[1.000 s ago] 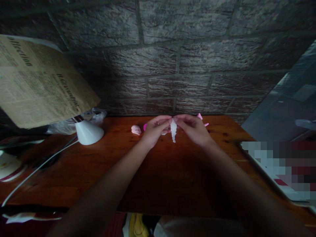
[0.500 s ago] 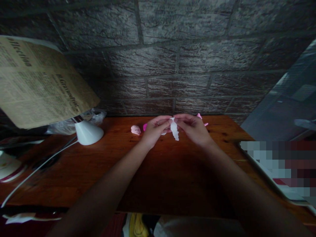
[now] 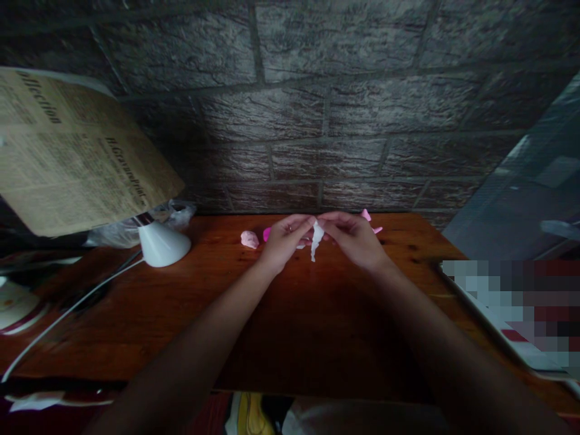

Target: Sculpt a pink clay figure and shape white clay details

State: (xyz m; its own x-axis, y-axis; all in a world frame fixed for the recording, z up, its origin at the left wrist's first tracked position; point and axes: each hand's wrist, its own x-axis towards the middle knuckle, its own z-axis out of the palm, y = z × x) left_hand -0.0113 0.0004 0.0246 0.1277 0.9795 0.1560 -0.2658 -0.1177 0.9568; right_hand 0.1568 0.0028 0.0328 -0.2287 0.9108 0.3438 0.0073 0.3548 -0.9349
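Over the back of the wooden table (image 3: 190,314), my left hand (image 3: 281,240) and my right hand (image 3: 356,237) meet at the fingertips. Both pinch the top of a ragged white strip (image 3: 316,237), thin and crumpled like torn tissue, which hangs down between the thumbs. Left of my left hand lies a pale pink lump (image 3: 249,239), with a bright magenta piece (image 3: 266,234) partly hidden behind the hand. Pink pieces (image 3: 366,215) show just beyond my right hand. A small white scrap (image 3: 301,246) is partly visible under my left fingers.
A lamp with a newsprint shade (image 3: 86,151) and white base (image 3: 164,243) stands at the left, its white cord (image 3: 67,315) running to the front edge. Clear plastic (image 3: 115,234) lies behind it. A stone-patterned wall (image 3: 290,109) rises behind; a pixelated object (image 3: 521,314) is at the right.
The hanging white strip has turned and looks narrower, its lower end now swung to the left. Both hands keep nearly the same place, fingertips still together.
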